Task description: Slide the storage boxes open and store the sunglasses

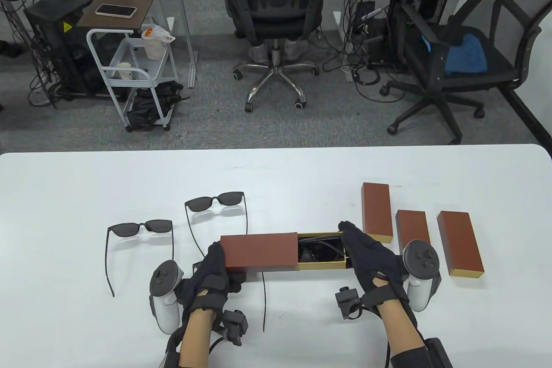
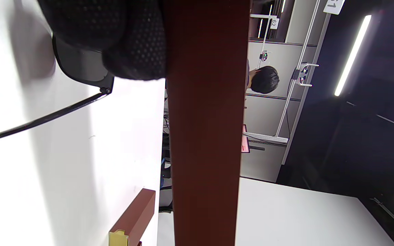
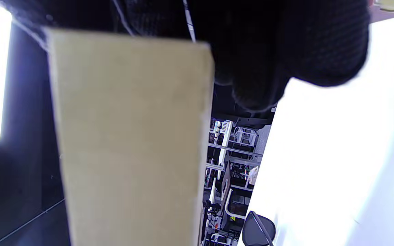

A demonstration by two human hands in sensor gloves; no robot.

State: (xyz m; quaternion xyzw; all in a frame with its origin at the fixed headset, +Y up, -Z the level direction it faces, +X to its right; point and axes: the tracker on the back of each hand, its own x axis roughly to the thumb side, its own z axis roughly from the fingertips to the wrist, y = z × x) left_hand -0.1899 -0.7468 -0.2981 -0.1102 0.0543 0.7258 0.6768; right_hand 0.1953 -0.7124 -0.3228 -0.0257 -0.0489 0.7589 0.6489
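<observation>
So, two pairs of sunglasses (image 1: 140,228) lie open on the table (image 1: 64,195), well left of the action. The left hand (image 1: 213,271) grips the brown sleeve (image 1: 258,252) at its left end; beyond it the gold tray (image 1: 321,251), half out with dark glasses inside, is held at its end by the right hand (image 1: 366,256). Light, stiff card, likely crushable; best held by the ends. Three closed boxes (image 1: 459,243) wait rightward

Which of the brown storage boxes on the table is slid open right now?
The long brown sleeve box held between the left hand and right hand; its gold drawer sticks out. The three at right stay shut.
</observation>
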